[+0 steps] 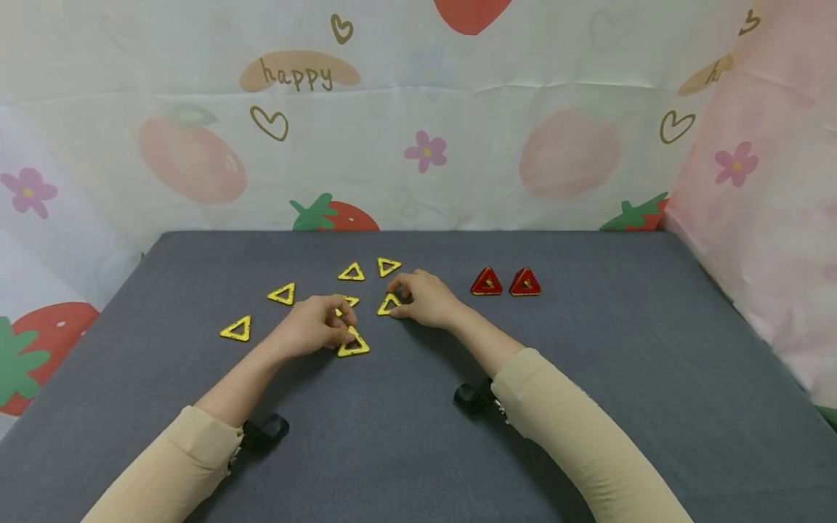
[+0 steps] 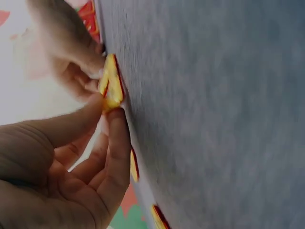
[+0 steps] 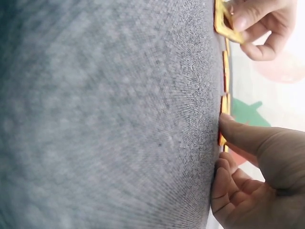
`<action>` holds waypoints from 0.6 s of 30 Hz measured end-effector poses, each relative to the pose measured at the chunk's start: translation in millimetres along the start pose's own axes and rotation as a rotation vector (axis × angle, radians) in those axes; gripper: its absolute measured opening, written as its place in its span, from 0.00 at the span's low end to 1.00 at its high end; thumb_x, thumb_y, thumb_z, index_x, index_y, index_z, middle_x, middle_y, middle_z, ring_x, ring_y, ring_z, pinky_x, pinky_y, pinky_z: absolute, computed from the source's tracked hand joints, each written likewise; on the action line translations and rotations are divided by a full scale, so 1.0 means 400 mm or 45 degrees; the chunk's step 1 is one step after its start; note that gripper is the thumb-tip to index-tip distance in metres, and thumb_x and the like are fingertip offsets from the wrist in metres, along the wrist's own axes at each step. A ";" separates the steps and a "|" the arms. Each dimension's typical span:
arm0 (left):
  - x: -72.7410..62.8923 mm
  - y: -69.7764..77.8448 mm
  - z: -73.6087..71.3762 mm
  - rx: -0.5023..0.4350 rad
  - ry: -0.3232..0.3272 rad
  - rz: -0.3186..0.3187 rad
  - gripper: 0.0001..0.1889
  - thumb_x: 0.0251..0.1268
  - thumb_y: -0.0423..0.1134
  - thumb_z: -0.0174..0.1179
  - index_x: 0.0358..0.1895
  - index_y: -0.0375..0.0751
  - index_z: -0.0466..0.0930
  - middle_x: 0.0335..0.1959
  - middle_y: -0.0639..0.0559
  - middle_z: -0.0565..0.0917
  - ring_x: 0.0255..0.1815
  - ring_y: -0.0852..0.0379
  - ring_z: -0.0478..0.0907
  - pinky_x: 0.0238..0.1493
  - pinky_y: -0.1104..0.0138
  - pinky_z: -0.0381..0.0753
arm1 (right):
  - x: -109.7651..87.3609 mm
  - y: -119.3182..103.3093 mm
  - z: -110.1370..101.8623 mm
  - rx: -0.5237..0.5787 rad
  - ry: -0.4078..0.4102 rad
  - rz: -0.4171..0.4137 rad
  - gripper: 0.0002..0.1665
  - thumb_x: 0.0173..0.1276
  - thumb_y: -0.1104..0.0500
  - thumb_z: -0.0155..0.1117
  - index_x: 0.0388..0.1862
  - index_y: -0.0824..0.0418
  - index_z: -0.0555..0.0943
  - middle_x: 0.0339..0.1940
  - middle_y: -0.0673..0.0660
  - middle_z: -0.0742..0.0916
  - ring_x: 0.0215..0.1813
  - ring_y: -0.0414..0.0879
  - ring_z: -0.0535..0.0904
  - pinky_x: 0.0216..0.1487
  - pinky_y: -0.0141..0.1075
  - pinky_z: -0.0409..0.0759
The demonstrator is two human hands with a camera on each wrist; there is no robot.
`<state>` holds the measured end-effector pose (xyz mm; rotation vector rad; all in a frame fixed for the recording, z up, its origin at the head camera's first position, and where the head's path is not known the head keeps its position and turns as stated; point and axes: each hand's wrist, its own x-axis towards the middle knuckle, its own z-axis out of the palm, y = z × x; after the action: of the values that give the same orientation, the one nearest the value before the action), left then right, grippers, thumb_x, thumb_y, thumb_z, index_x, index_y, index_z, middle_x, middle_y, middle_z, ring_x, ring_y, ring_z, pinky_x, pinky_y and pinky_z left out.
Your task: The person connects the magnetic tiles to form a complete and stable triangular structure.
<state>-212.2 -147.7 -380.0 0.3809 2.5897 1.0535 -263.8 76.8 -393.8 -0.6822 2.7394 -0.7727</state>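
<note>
My left hand (image 1: 318,323) pinches a yellow triangular frame (image 1: 354,351) between thumb and fingertips; its edge looks red in the left wrist view. One corner appears tilted up off the cloth in the right wrist view. Just right of it, my right hand (image 1: 428,299) grips another yellow triangular frame (image 1: 383,306) by thumb and finger, low on the table. In the right wrist view the thumb (image 3: 238,133) lies on that piece, and the other fingers curl near the cloth. A further yellow triangle (image 1: 352,299) is partly hidden behind my left hand.
Two yellow triangles (image 1: 248,329) (image 1: 291,295) lie to the left. Two others, one upright-pointing triangle (image 1: 352,278) and one sideways triangle (image 1: 381,267), lie farther back. Two red triangles (image 1: 480,282) (image 1: 532,282) sit right of my right hand. A printed curtain (image 1: 471,167) borders the grey table (image 1: 418,450).
</note>
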 end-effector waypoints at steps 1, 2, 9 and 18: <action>-0.002 0.006 0.007 -0.004 -0.020 0.004 0.08 0.64 0.33 0.65 0.44 0.36 0.81 0.27 0.47 0.84 0.27 0.59 0.80 0.33 0.67 0.80 | 0.000 0.000 0.000 0.004 0.000 0.004 0.23 0.68 0.52 0.68 0.60 0.55 0.80 0.52 0.60 0.82 0.53 0.52 0.78 0.54 0.44 0.78; -0.004 0.014 0.015 -0.016 -0.041 0.002 0.07 0.64 0.33 0.65 0.43 0.37 0.81 0.26 0.47 0.84 0.26 0.59 0.80 0.33 0.67 0.79 | 0.000 0.000 -0.001 0.009 0.003 0.010 0.23 0.67 0.52 0.68 0.60 0.55 0.80 0.52 0.60 0.82 0.53 0.52 0.78 0.54 0.45 0.78; -0.025 0.075 0.084 -0.120 -0.187 0.027 0.05 0.63 0.33 0.65 0.41 0.38 0.82 0.24 0.48 0.85 0.25 0.59 0.81 0.31 0.67 0.80 | -0.002 -0.001 -0.001 0.026 0.006 0.007 0.23 0.67 0.52 0.69 0.59 0.56 0.79 0.52 0.60 0.82 0.53 0.53 0.78 0.53 0.45 0.78; -0.032 0.113 0.148 -0.137 -0.173 0.107 0.04 0.62 0.31 0.66 0.38 0.37 0.82 0.24 0.48 0.84 0.22 0.61 0.80 0.28 0.68 0.79 | -0.003 -0.001 -0.002 0.027 0.010 -0.006 0.23 0.67 0.53 0.68 0.59 0.57 0.79 0.53 0.61 0.81 0.54 0.53 0.78 0.54 0.45 0.78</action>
<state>-172.1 -84.0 -385.5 0.5193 2.4049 1.1478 -262.9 77.5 -392.7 -0.6835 2.7335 -0.8057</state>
